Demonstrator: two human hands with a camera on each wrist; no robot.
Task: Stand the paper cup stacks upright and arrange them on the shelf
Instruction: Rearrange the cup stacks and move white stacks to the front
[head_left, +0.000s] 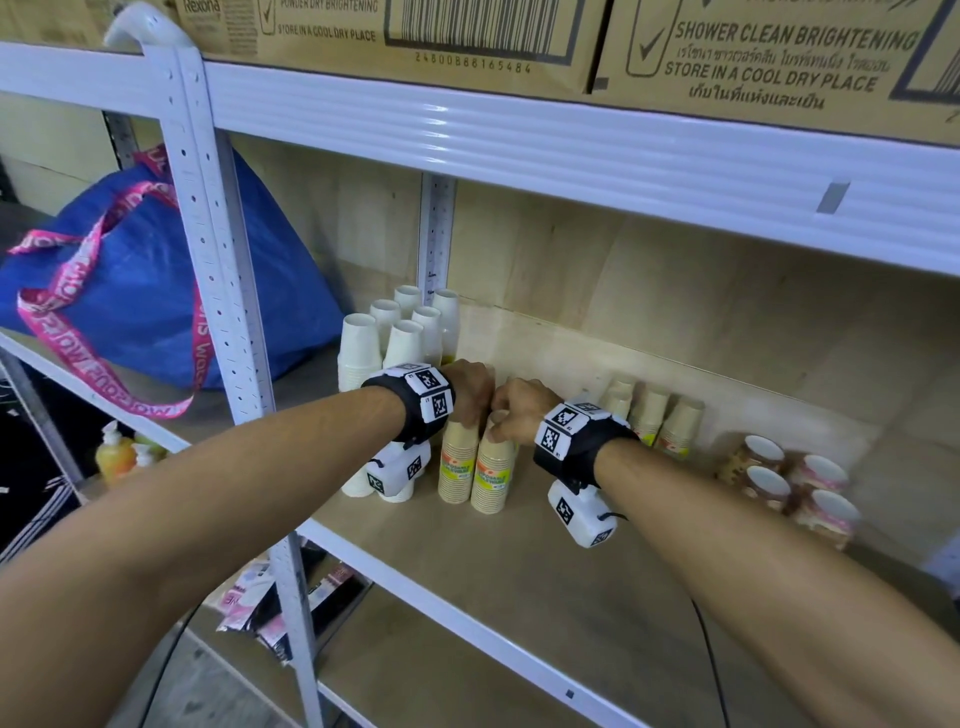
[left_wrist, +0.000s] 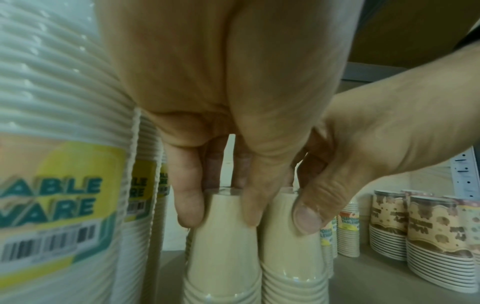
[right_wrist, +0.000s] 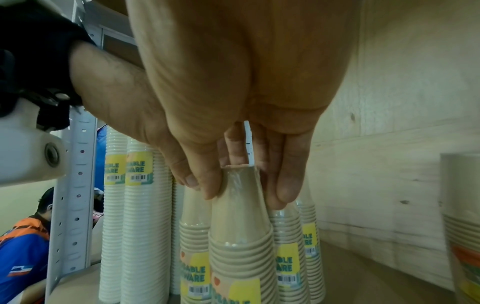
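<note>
While arched, both hands (head_left: 496, 402) pinch cup stacks (head_left: 475, 465)

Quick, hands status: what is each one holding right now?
Left hand: grips the top of the left tan cup stack.
Right hand: grips the top of the right tan cup stack.

wooden shelf (head_left: 597, 587), white cup stacks (head_left: 387, 338) far left, tan cup stacks (head_left: 475, 467) middle, patterned cups (head_left: 789, 486) right, maybe toppled

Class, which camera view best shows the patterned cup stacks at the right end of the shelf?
The left wrist view: the patterned cup stacks are sharp, with brown print and nested rims. In the head view they are blurred. The right wrist view does not show them.
</note>
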